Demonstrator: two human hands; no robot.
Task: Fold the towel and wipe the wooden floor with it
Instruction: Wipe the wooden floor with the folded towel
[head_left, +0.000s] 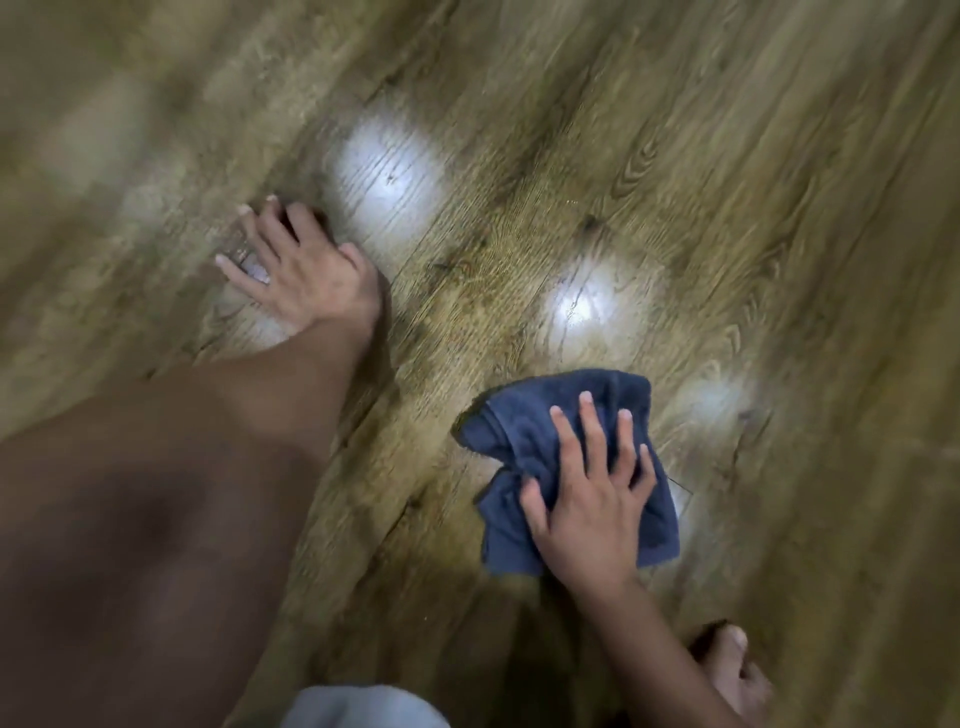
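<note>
Pressing towel (524, 441), bare wooden floor (727, 182) beyond

Open wooden floor (727, 156) across the whole far side and down the right: bare planks with only bright light patches on them, free passage for a hand. Obstacles: left hand (304, 275) planted flat, fingers spread, left of centre; its arm runs from there to the near-left corner, blocking that diagonal. Blue towel (524, 441) lies bunched right of centre with the right hand (592, 509) flat on top; its forearm closes off the near-right approach. Bare foot (732, 670) on the floor at the near right edge, just beside that forearm. Clear strip between the two hands, running near to far.
</note>
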